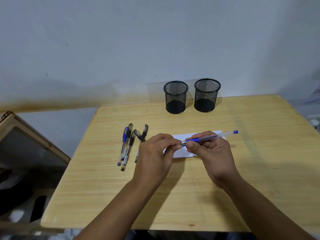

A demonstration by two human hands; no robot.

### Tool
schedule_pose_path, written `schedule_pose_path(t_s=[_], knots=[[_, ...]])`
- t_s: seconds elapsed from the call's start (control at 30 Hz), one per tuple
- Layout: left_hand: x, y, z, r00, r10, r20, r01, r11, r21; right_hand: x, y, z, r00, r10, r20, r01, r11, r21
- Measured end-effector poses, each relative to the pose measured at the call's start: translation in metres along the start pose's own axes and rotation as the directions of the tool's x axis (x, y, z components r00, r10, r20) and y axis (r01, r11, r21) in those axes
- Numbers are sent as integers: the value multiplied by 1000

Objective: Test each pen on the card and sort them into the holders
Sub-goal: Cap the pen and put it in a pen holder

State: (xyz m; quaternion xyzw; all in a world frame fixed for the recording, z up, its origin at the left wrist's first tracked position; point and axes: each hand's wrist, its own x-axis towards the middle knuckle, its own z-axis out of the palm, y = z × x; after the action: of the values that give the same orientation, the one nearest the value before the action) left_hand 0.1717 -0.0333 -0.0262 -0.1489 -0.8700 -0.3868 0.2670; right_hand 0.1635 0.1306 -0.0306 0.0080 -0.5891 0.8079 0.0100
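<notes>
R hand [210, 149] grips blue pen [210, 136] over card [180, 152]; L hand [155, 153] pinches tip, maybe cap

Black wire-mesh holders [175, 97], wooden table [259, 153]

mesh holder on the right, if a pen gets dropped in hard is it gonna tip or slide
The right mesh holder looks light, being thin wire mesh and apparently empty, so a hard drop might nudge it along the smooth wooden table. Tipping seems less likely: it stands upright on a solid-looking base nearly as wide as its rim. A long pen leaning on the rim could still rock it.
</notes>
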Motion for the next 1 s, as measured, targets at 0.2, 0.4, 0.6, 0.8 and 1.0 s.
schedule_pose_path(t_s=[0.2,0.4,0.6,0.8,1.0], knots=[[-1,-3,-2,997,-70,26,72,992,-102,3,5,-1,1000,14,28,-14,1000,26],[0,-8,-11,990,11,139,10,988,-156,1,3,-9,999,21,40,-23,999,38],[5,-12,-15,980,172,95,-157,976,-151,-2,1,-10,996,13,83,-19,997,69],[6,-14,-12,979,193,64,-181,971,-156,0,3,-8,990,36,133,-54,989,134],[4,-24,-3,982,177,72,-165,976,-145,4,1,-9,990,75,121,-88,991,105]])
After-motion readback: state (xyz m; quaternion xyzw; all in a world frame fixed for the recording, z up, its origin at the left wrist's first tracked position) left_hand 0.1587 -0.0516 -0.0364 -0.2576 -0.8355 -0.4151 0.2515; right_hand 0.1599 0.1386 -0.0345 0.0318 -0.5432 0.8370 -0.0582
